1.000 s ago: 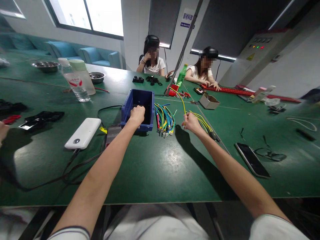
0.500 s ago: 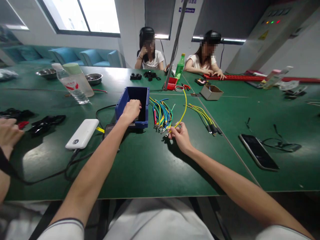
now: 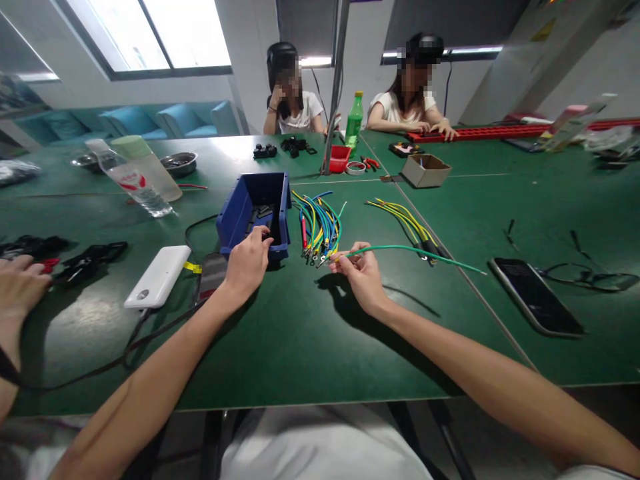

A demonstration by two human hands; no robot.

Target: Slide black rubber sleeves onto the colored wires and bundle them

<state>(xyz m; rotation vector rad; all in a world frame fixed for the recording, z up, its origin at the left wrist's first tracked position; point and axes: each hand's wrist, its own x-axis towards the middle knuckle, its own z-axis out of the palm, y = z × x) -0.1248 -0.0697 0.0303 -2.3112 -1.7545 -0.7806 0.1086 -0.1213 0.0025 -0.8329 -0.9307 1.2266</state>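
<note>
A blue bin holding small black pieces stands left of centre. At its front edge my left hand is closed in a pinch, with a small dark thing partly visible at the fingertips, too small to name. My right hand pinches a green wire near its metal terminal; the wire's free end stretches to the right. Just beyond my right hand lies a bundle of blue, yellow and green wires with ring terminals. Several yellow and green wires with black sleeves lie to the right.
A white power bank with a cable and a dark device lie left. On the right are a phone and glasses. Bottles, a small box and a pole stand farther back. Another person's hand rests at far left.
My left hand has come out of the blue bin toward its front edge. The yellow wire upright at my right hand is replaced there by a green wire pointing right. The view has shifted slightly.
</note>
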